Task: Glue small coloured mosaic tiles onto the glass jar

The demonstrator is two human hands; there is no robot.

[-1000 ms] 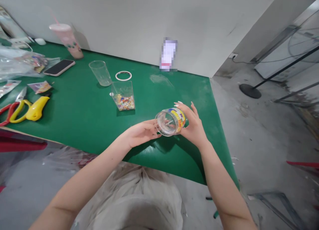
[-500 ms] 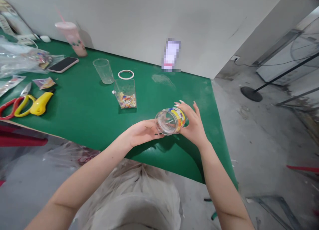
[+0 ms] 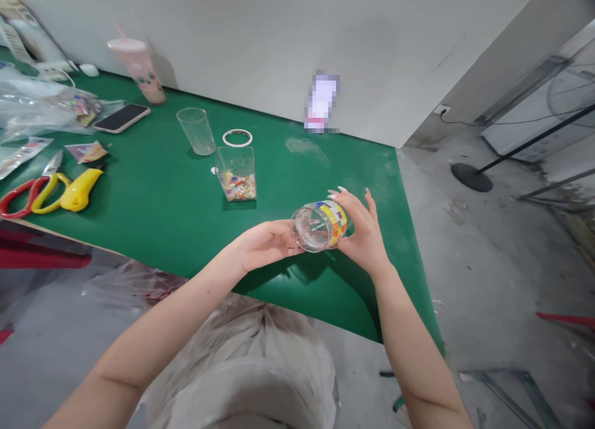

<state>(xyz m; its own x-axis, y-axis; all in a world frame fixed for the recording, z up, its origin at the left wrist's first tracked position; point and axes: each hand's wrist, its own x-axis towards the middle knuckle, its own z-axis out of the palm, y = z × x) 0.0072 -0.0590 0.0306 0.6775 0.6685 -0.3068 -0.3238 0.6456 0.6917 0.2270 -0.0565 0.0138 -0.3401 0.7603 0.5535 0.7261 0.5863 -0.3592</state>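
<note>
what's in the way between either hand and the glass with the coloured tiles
Nothing visible: the left hand is at the clear end of the tiled glass, and the right hand is around its tiled part. The cup of coloured pieces stands off beyond the left hand, not between.

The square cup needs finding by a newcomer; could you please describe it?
On the green table, look past the left hand toward the wall. There sits the square cup, clear, with small coloured pieces in its bottom. Its flat sides and that filling set it apart from the round tumbler at its back left.
</note>
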